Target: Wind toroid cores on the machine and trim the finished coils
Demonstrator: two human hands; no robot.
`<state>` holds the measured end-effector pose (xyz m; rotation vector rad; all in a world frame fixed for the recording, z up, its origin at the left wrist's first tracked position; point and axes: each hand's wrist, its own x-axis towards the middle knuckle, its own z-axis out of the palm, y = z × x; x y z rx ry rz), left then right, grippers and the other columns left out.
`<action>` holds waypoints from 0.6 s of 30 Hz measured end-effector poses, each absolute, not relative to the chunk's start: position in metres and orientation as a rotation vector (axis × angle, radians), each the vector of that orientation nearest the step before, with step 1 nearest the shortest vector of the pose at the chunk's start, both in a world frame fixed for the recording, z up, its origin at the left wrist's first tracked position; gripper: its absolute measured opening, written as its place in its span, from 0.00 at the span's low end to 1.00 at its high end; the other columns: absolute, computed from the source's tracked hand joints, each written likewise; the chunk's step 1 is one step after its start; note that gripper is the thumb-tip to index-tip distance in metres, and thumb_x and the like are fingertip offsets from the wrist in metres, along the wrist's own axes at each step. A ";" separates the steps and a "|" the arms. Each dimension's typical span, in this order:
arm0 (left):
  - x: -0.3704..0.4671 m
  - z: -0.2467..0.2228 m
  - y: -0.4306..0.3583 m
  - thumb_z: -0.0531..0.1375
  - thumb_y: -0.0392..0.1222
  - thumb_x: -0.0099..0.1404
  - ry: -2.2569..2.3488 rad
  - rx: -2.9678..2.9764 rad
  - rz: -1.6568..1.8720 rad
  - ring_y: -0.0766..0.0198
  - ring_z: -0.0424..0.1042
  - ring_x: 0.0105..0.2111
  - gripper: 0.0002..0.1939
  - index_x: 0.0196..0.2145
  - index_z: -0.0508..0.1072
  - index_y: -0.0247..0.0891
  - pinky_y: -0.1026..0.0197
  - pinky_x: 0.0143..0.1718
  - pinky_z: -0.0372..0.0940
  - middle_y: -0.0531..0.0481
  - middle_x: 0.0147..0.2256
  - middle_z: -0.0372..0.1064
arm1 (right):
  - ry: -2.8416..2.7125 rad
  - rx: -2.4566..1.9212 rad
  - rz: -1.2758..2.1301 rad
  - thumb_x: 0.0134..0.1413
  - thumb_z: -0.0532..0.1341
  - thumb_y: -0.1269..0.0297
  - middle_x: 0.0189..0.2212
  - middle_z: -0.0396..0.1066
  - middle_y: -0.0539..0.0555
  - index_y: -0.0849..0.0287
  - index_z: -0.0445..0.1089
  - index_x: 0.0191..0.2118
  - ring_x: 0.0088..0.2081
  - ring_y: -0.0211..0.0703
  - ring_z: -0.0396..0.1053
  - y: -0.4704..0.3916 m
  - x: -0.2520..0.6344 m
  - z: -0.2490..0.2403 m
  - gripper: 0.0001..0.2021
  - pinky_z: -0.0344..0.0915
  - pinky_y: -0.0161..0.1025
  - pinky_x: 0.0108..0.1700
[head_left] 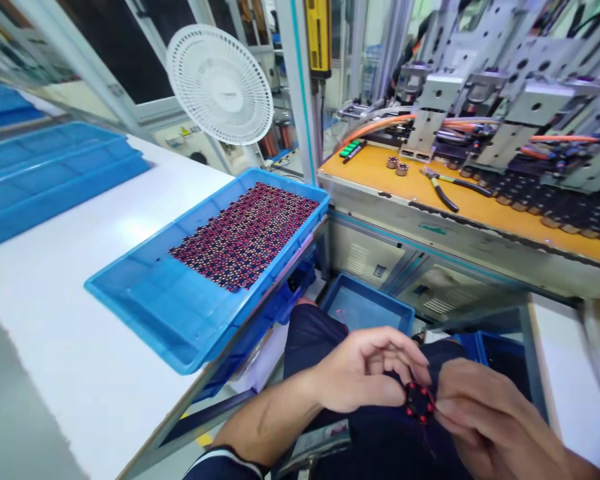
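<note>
Low at the centre right, above the lap, a small round black part (419, 402) with red spots round its rim sits between both hands. My left hand (367, 373) grips its left side between thumb and curled fingers. From the right, my right hand (490, 413) has its fingers pressed together at the part's right edge; whether it pinches the rim or something thin there is too small to tell. On the white table to the left, a blue tray (145, 293) holds many similar dark parts with red and pale spots, packed in rows.
Stacked blue trays (55, 173) stand at the far left, and a white fan (220, 83) is behind the table. An orange machine bench (380, 180) at the right bears pliers (443, 190) and metal fixtures. Below it is another blue tray (370, 307).
</note>
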<state>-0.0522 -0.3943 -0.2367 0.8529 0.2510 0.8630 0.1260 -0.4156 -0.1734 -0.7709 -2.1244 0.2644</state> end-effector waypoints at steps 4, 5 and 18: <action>-0.056 -0.240 -0.396 0.68 0.52 0.59 0.279 0.949 0.717 0.73 0.69 0.22 0.19 0.39 0.72 0.35 0.68 0.28 0.66 0.53 0.26 0.69 | -2.232 -0.765 0.271 0.65 0.54 0.71 0.18 0.65 0.47 0.57 0.64 0.28 0.17 0.31 0.63 -0.416 0.126 -0.176 0.12 0.62 0.28 0.18; -0.056 -0.242 -0.397 0.67 0.51 0.60 0.257 0.957 0.768 0.73 0.69 0.22 0.18 0.40 0.72 0.35 0.68 0.28 0.66 0.54 0.26 0.68 | -2.247 -0.769 0.231 0.66 0.54 0.72 0.19 0.65 0.47 0.57 0.64 0.29 0.17 0.31 0.64 -0.416 0.128 -0.180 0.12 0.63 0.28 0.20; -0.050 -0.249 -0.394 0.75 0.40 0.48 -0.042 0.727 1.154 0.53 0.76 0.49 0.20 0.26 0.65 0.37 0.50 0.52 0.67 0.49 0.35 0.77 | -2.260 -0.826 0.032 0.66 0.56 0.73 0.33 0.70 0.53 0.59 0.68 0.40 0.35 0.37 0.72 -0.422 0.146 -0.203 0.05 0.68 0.34 0.37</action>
